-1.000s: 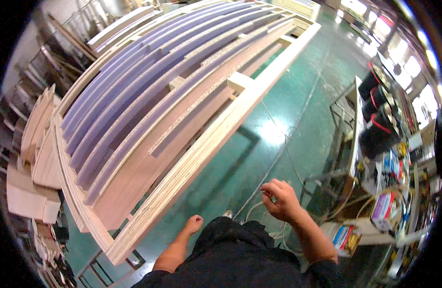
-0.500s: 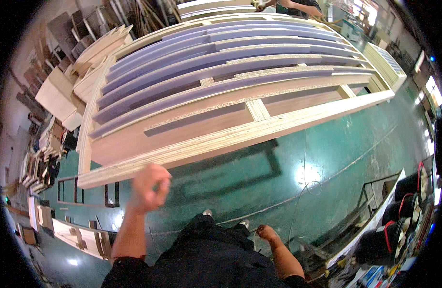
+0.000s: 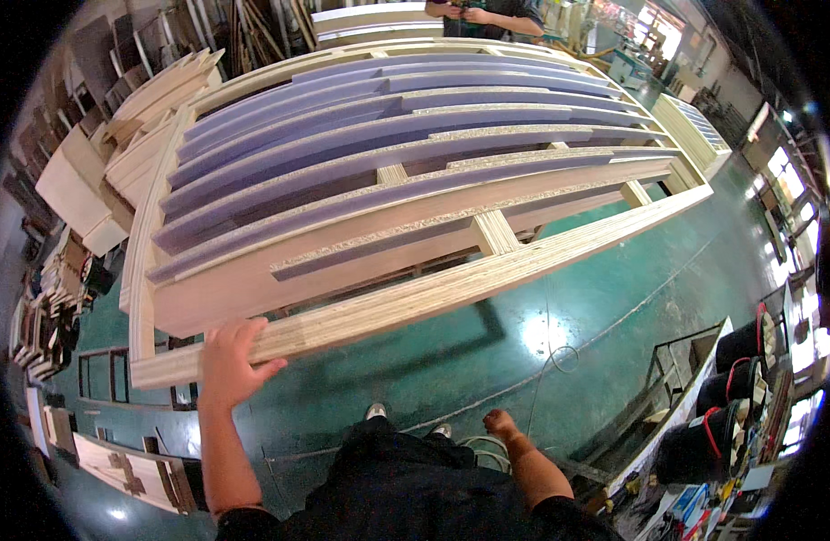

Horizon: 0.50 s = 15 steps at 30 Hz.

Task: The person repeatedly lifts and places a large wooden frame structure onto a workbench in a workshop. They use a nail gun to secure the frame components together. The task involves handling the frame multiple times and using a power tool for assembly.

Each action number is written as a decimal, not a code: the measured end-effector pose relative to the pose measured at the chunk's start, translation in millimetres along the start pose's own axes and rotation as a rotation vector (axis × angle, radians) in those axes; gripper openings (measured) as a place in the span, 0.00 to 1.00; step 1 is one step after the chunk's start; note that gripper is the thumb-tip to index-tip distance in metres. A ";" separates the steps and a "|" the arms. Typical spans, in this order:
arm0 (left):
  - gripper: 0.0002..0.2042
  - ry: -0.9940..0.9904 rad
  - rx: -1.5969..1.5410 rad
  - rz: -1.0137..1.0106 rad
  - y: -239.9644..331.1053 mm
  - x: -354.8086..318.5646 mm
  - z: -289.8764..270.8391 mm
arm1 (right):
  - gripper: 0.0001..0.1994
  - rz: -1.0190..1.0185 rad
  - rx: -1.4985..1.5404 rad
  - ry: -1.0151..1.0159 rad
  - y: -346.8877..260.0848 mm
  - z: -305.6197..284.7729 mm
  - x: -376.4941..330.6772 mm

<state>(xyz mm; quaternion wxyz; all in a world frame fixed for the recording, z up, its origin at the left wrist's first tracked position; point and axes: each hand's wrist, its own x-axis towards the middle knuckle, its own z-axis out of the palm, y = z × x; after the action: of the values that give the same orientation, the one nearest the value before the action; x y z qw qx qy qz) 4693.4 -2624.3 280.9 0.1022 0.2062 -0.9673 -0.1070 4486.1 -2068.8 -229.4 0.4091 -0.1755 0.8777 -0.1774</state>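
A large pale wooden frame lies ahead of me at about waist height, with long purple-faced slats set across it. Near its left front corner, my left hand grips the front rail, fingers over the top and thumb toward the front face. My right hand hangs low beside my right leg, away from the frame, with its fingers curled closed. Whatever it may hold is hidden. A loose particle-board strip runs along the inside of the front rail, next to short wooden cross blocks.
Stacked boards stand left of the frame. At the far side another person holds their hands together. Black buckets line a bench at lower right. A thin hose trails over the green floor.
My left hand has come down from in front of the rail and moved left onto it, from a loose fist to a grip. My right hand stays low. The view has shifted slightly.
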 end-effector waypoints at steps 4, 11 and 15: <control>0.34 0.144 0.031 0.120 2.2 -1.8 3.9 | 0.11 -0.210 -0.416 -0.152 -69.0 36.6 2.1; 0.37 0.095 0.024 0.157 -11.9 -5.8 2.1 | 0.12 -0.104 -0.102 -0.122 -173.9 60.1 -6.2; 0.36 0.047 -0.035 0.214 -9.0 14.3 8.3 | 0.11 -0.300 -0.428 -0.171 -109.5 85.4 25.8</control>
<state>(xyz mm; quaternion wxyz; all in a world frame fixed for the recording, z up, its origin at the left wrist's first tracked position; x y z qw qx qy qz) 4682.0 -2637.0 272.9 0.1395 0.1026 -0.9790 -0.1076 4555.0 -2190.7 -248.0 0.4046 -0.4004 0.8216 -0.0309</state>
